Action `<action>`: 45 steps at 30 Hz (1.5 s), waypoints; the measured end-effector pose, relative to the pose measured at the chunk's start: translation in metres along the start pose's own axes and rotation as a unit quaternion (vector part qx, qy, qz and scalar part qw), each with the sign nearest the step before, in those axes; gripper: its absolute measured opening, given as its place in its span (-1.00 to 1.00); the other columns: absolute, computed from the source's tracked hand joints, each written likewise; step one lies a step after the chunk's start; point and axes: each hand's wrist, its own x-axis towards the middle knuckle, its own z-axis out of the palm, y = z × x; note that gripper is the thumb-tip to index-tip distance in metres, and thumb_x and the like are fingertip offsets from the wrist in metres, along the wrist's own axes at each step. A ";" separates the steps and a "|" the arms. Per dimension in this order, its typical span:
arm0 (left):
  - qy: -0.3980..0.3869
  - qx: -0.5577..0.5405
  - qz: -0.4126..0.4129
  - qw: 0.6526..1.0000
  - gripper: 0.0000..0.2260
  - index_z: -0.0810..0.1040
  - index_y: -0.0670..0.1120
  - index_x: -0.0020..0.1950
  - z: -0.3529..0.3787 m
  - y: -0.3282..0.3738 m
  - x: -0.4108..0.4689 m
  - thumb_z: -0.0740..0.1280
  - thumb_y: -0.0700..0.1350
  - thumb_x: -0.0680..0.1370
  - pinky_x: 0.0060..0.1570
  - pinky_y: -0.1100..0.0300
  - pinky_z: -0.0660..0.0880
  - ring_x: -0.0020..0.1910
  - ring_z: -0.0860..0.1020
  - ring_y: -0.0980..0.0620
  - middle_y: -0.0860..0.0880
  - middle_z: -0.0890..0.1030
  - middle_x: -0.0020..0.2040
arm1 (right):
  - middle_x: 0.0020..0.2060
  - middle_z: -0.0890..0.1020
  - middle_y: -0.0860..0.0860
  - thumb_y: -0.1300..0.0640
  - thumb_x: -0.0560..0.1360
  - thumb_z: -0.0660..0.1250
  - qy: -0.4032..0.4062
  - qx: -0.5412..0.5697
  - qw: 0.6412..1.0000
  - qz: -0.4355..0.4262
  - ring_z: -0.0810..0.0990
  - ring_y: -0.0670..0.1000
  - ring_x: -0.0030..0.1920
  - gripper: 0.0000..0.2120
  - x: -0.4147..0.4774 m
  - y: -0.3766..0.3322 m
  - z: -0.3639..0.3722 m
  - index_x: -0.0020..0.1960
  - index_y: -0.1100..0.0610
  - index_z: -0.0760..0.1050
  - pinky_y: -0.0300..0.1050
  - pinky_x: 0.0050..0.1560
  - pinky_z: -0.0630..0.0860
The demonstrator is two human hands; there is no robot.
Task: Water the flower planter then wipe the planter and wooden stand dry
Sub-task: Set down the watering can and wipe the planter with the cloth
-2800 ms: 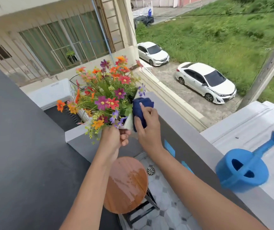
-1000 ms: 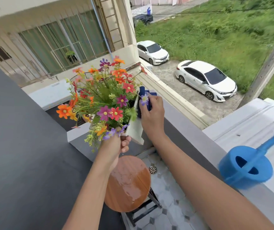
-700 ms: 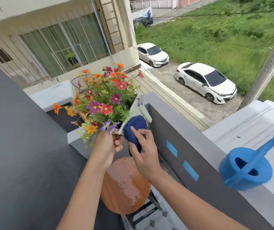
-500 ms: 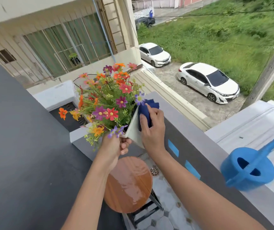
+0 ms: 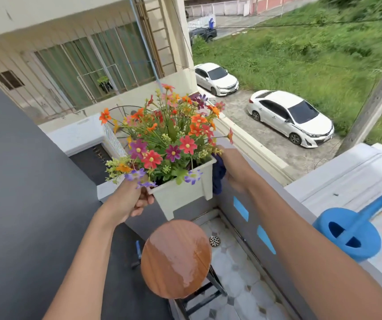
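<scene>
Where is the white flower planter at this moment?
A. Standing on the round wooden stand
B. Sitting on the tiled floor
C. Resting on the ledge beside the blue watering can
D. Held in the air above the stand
D: the left hand holds the white planter clear above the wet wooden stand, while the right hand presses a dark blue cloth to its side.

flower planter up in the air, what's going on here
A person is drying the white flower planter on a balcony. The left hand holds it up above the round wooden stand, while the right hand presses a dark blue cloth against its far side. The stand's top looks wet and not yet wiped. A blue watering can sits on the ledge to the right.
</scene>
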 end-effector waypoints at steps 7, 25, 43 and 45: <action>0.021 0.041 0.014 0.999 -0.71 0.35 -0.13 -0.25 -0.007 -0.005 0.014 0.05 -0.10 0.65 -0.62 0.38 0.07 -0.66 0.16 0.12 -0.08 0.45 -0.56 | -0.39 0.43 0.07 0.29 0.55 0.34 0.003 -0.036 0.999 -0.008 0.37 0.04 -0.38 -0.81 -0.012 0.005 0.003 -0.20 0.33 0.61 -0.10 -0.32 0.24; 0.132 -0.007 -0.038 0.991 -0.52 0.57 -0.22 -0.09 0.090 -0.019 0.003 0.25 0.23 0.50 -0.48 0.18 0.22 -0.51 0.39 0.00 -0.09 0.62 -0.39 | -0.50 0.24 0.01 0.18 0.38 0.35 0.155 -0.008 0.982 -0.110 0.14 -0.07 -0.42 -0.70 -0.051 0.037 0.060 -0.33 0.35 0.30 -0.13 -0.38 0.09; -0.005 -0.202 -0.046 0.978 -0.77 0.45 -0.27 -0.09 0.057 -0.013 -0.023 0.11 -0.18 0.66 -0.64 0.29 0.15 -0.60 0.26 0.10 -0.14 0.51 -0.46 | 0.01 0.39 0.05 0.18 0.65 0.25 0.139 -0.097 0.957 -0.235 0.40 -0.18 -0.04 -0.73 -0.001 0.011 0.041 0.32 0.20 0.51 -0.21 0.08 0.34; -0.003 -0.215 -0.038 0.976 -0.75 0.46 -0.26 -0.11 0.059 -0.011 -0.026 0.11 -0.17 0.66 -0.63 0.29 0.15 -0.60 0.26 0.11 -0.14 0.51 -0.46 | 0.00 0.39 0.05 0.18 0.65 0.26 0.149 -0.101 0.950 -0.254 0.40 -0.26 -0.05 -0.67 0.005 0.006 0.043 0.40 0.20 0.48 -0.34 0.02 0.32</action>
